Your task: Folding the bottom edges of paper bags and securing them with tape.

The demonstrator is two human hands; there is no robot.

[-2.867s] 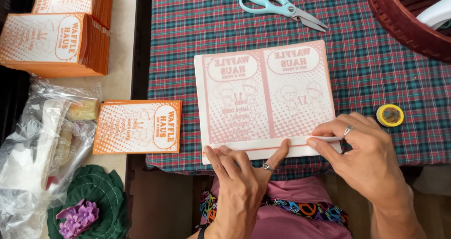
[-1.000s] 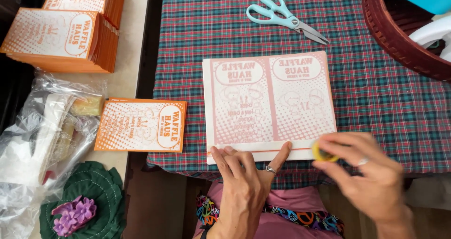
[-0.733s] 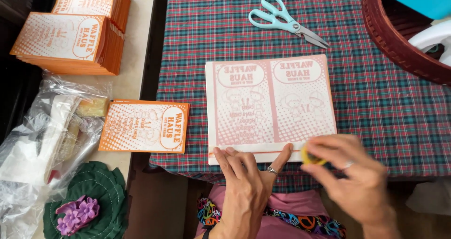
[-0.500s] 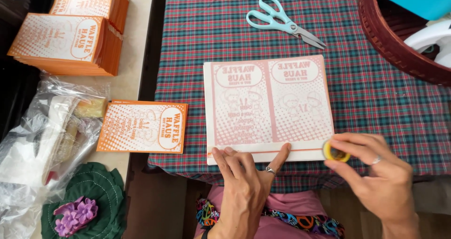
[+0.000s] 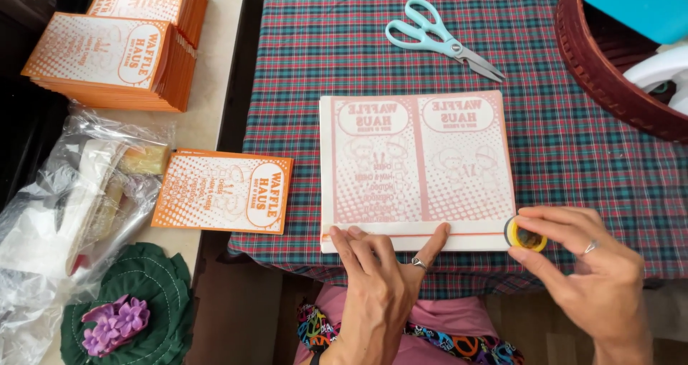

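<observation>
Plaid cloth covers the counter [image 5: 573, 164], where a flat printed pink-and-white sheet [image 5: 416, 168] lies near the front edge, pale blue scissors [image 5: 441, 39] beyond it and orange printed stacks [image 5: 118, 60] off to the left. Left hand [image 5: 376, 286] presses released, flat fingers [image 5: 362, 239] on the folded bottom flap while the right hand [image 5: 595, 279] pinches a small yellow tape roll [image 5: 525, 234] at the sheet's lower right corner; this looks like the taping step, and the next move calls for holding the flap steady and keeping the tape straight along the fold

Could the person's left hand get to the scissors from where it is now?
Probably yes. The left hand presses the near edge of the printed sheet, and the scissors lie in the open on the plaid cloth beyond it. Only the flat sheet lies between, so the reach passes over it, but the hand must let go.
</observation>
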